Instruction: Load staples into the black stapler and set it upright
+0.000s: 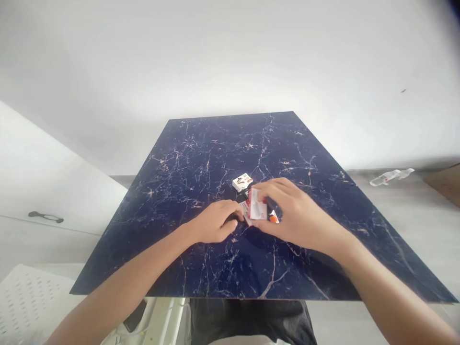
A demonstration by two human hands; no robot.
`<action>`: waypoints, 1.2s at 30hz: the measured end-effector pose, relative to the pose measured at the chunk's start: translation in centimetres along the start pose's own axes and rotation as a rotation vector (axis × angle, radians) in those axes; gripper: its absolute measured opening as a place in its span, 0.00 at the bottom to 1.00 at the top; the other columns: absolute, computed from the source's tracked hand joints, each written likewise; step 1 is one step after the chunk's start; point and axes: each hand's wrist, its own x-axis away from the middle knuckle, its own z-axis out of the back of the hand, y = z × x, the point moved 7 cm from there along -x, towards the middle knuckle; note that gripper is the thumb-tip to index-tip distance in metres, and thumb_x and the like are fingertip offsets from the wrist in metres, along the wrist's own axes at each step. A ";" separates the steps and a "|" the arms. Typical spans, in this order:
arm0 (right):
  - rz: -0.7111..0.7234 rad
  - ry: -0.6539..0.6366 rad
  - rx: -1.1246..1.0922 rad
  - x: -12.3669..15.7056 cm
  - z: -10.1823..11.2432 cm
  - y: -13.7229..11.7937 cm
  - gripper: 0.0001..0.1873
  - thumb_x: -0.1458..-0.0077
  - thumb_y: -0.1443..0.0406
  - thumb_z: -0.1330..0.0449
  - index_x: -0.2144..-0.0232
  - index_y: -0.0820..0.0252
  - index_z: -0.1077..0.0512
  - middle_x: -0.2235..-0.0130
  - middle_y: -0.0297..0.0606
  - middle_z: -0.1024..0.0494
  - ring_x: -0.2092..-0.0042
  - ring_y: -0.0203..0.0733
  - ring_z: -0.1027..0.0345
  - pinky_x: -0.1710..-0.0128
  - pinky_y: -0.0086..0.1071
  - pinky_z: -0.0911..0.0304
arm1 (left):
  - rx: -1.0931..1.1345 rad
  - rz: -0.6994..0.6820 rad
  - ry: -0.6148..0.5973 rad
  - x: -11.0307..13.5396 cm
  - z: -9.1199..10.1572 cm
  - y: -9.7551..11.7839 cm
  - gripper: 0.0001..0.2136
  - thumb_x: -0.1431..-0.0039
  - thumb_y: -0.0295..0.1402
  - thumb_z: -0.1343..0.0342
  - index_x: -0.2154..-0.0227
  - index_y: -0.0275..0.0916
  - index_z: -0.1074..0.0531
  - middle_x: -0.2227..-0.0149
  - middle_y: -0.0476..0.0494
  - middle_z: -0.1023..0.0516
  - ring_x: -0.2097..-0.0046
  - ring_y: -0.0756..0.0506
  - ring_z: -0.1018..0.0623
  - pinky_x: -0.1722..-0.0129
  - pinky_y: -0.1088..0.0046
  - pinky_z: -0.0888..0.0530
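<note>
The right hand is just right of the middle of the frame, and its thumb and fingers pinch a small red and white packet by its edges. The left hand is near the middle, with its fingers bent down and its tips right by a second red and white piece, which lies partly behind the packet. I can't tell if the left hand grips that piece or only rests by it. A little white box sits just above the hands on the dark blue table, and a bit of orange peeks out under the right hand. What that orange thing is, I can't tell. The packet could slip, because the fingers hold only its edges and it looks thin and smooth. If the right hand squeezes too hard, the packet may bend. The things sit close together, so a bump from the right hand's fingers could push the white box up the frame. The right palm hangs over the orange bit, so it could get knocked by mistake. The second piece might slide too, since the tabletop looks shiny and the left hand may not be pressing on it.
</note>
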 end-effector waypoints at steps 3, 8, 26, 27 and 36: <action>0.103 -0.139 0.061 -1.5 -2.5 -0.8 0.16 0.44 0.64 0.35 0.53 0.52 0.29 0.46 0.44 0.22 0.33 0.63 0.43 0.39 0.58 0.37 | -0.106 0.073 0.214 0.3 2.1 -1.7 0.06 0.37 0.25 0.51 0.63 0.41 0.31 0.64 0.46 0.23 0.63 0.45 0.24 0.60 0.64 0.27; 0.074 -0.164 0.065 -1.3 -2.0 1.0 0.27 0.43 0.58 0.35 0.42 0.50 0.31 0.28 0.43 0.43 0.27 0.68 0.56 0.34 0.65 0.44 | -0.201 0.052 0.192 0.5 2.9 -2.5 0.10 0.36 0.32 0.45 0.52 0.42 0.31 0.48 0.40 0.24 0.46 0.39 0.25 0.45 0.54 0.27; -0.356 -0.152 -0.480 1.6 -4.1 7.6 0.35 0.34 0.53 0.42 0.29 0.48 0.46 0.34 0.47 0.32 0.53 0.50 0.22 0.54 0.48 0.23 | -0.180 0.168 0.080 -1.8 -1.1 -0.6 0.18 0.45 0.38 0.33 0.58 0.42 0.36 0.44 0.38 0.26 0.45 0.35 0.26 0.48 0.49 0.26; -0.364 -0.143 -0.477 1.7 -4.1 7.7 0.36 0.35 0.53 0.40 0.30 0.48 0.45 0.35 0.48 0.31 0.53 0.50 0.22 0.54 0.48 0.23 | -0.175 0.180 0.068 -1.8 -1.1 -0.6 0.18 0.45 0.38 0.33 0.58 0.42 0.36 0.44 0.38 0.26 0.46 0.34 0.26 0.49 0.49 0.26; -0.447 -0.154 -0.626 1.8 -4.8 7.7 0.32 0.38 0.54 0.37 0.35 0.51 0.37 0.40 0.48 0.26 0.51 0.50 0.23 0.56 0.48 0.21 | 0.020 0.128 0.094 -1.5 -0.3 -0.9 0.16 0.40 0.39 0.36 0.53 0.42 0.32 0.42 0.38 0.27 0.46 0.38 0.24 0.49 0.56 0.23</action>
